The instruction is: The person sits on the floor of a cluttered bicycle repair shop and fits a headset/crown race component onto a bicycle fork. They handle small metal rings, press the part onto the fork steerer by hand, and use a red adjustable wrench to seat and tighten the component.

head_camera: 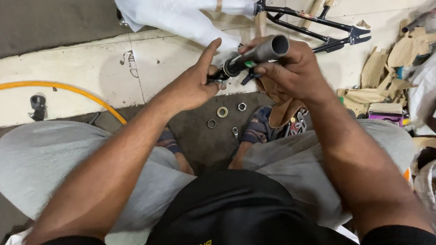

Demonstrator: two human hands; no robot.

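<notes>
Head view, looking down: right hand wraps its grip around a grey steerer tube; left hand pinches the tube's lower end, forefinger raised. Below the tube, two rings and a nut lie loose on the floor, seemingly not yet fitted.

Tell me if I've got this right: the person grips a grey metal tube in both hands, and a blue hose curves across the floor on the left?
Nearly. The head view shows the hose is yellow-orange, not blue. The left hand and right hand do hold the grey tube.
</notes>
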